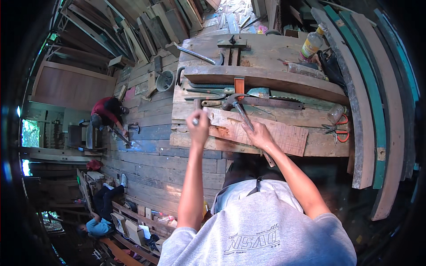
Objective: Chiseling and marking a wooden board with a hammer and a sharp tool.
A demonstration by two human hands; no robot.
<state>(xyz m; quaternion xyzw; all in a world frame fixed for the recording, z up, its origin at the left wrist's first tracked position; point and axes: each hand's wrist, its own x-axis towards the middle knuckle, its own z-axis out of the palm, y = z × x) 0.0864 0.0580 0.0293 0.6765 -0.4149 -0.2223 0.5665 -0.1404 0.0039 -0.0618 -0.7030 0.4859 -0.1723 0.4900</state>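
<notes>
My right hand point(260, 136) is closed around the handle of a claw hammer point(243, 116), its metal head lying above the near plank. My left hand point(199, 129) is closed on a short brown wooden piece point(198, 104) with a shiny round metal end showing at the fingers; its exact kind I cannot make out. That hand is at the left end of a reddish plank point(275, 135) marked with pencil lines and a rough, chipped patch. The plank lies slanted on the wooden workbench point(186, 141). Beyond it are a saw blade point(277, 103) and other hand tools.
A long thick beam point(266, 80) crosses the bench. Orange-handled cutters point(341, 134) lie at its right, with a yellow-labelled bottle point(312, 44) farther back. Long boards point(364, 97) stand to the right. On the left floor are a bucket point(165, 81) and a crouching person point(108, 111); another person point(100, 226) reclines lower left.
</notes>
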